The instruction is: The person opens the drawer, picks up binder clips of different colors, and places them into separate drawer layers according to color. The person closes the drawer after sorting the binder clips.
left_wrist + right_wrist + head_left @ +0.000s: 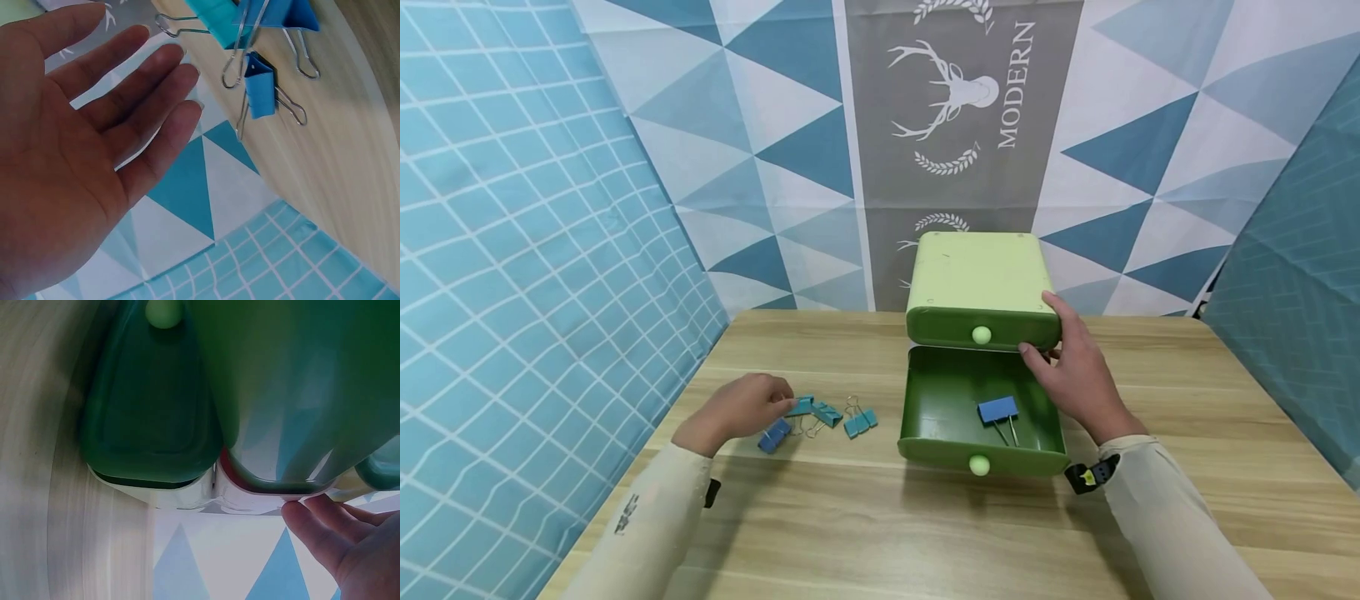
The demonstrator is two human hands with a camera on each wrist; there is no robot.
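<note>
The left hand, loosely spread and holding nothing, is near clips on the table. The drawer's blue clip lies crosswise, handles pointing toward the person. The right hand's fingers touch the cabinet.

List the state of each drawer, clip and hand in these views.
Top drawer: shut.
Middle drawer: pulled open.
Bottom drawer: appears shut.
Blue clip in the middle drawer: loose, wire handles flipped out.
Blue clip on the table: loose, clamping nothing visible.
Three teal clips: loose on the table.
Left hand: beside the clips, holding nothing.
Right hand: touching the drawer unit at its right side.
</note>
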